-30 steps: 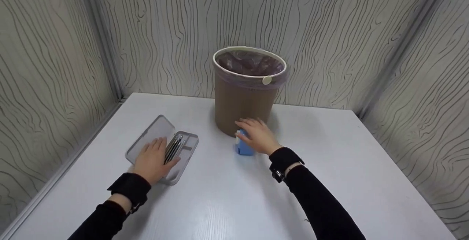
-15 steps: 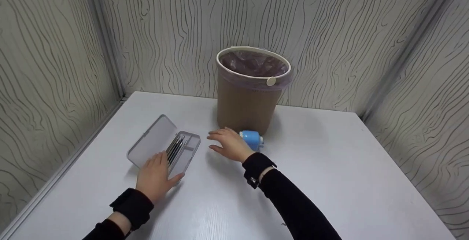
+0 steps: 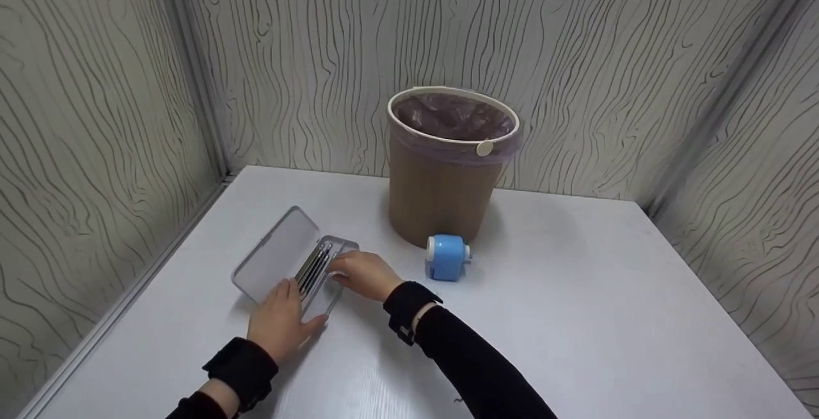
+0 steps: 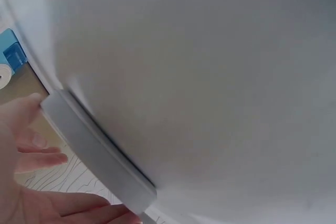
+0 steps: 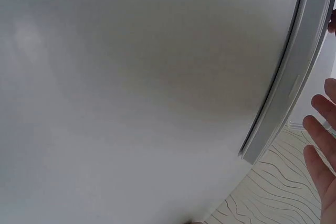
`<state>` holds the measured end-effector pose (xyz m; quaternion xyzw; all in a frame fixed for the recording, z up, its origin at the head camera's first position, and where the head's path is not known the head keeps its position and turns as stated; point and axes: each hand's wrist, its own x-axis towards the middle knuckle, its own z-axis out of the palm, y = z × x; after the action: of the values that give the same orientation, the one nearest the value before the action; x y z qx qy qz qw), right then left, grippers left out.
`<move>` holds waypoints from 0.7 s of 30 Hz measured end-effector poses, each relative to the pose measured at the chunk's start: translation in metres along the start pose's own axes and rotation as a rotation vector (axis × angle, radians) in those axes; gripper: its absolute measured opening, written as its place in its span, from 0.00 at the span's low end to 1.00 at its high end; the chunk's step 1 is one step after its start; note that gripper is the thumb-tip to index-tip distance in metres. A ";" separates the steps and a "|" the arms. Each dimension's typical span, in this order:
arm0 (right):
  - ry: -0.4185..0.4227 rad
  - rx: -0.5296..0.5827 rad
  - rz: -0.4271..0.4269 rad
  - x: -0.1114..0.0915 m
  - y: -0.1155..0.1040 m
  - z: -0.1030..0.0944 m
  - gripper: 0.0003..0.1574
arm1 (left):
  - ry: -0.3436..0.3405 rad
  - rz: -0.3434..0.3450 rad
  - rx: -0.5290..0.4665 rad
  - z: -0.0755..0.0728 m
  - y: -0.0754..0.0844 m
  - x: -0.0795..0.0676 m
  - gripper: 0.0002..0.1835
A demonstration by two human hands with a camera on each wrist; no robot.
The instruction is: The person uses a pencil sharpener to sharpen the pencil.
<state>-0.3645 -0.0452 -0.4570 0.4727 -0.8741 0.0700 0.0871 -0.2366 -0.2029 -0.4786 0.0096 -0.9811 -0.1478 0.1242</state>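
Note:
A grey pencil case lies open on the white table at left, its lid folded back to the left. Several dark pencils rest side by side inside. My left hand holds the near end of the case; in the left wrist view the thumb is at one corner of the case end and the fingers are at the other. My right hand reaches over the right compartments, fingertips beside the pencils. In the right wrist view its fingers are spread apart beyond the case's side.
A blue pencil sharpener with white ends stands to the right of the case. Behind it is a brown bin with a purple liner. Wood-patterned panels enclose the white table at the back and sides.
My right hand has left the blue pencil sharpener and moved left to the pencil case. The sharpener now stands fully visible. My left hand has slid towards the near end of the case.

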 end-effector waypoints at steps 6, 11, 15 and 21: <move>0.022 -0.103 -0.022 0.012 -0.004 0.006 0.09 | 0.010 0.002 0.003 0.001 0.000 0.001 0.51; 0.015 -0.191 -0.060 0.024 -0.012 0.011 0.09 | 0.026 0.018 0.037 0.002 -0.001 0.001 0.51; 0.005 -0.306 -0.110 0.033 -0.017 0.016 0.12 | 0.026 0.019 0.044 0.003 -0.002 0.000 0.51; -0.019 -0.442 -0.127 0.040 -0.020 0.021 0.11 | 0.030 0.027 0.049 0.004 0.000 0.000 0.51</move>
<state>-0.3709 -0.0926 -0.4683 0.4968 -0.8375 -0.1331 0.1846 -0.2370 -0.2018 -0.4820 0.0017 -0.9825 -0.1221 0.1405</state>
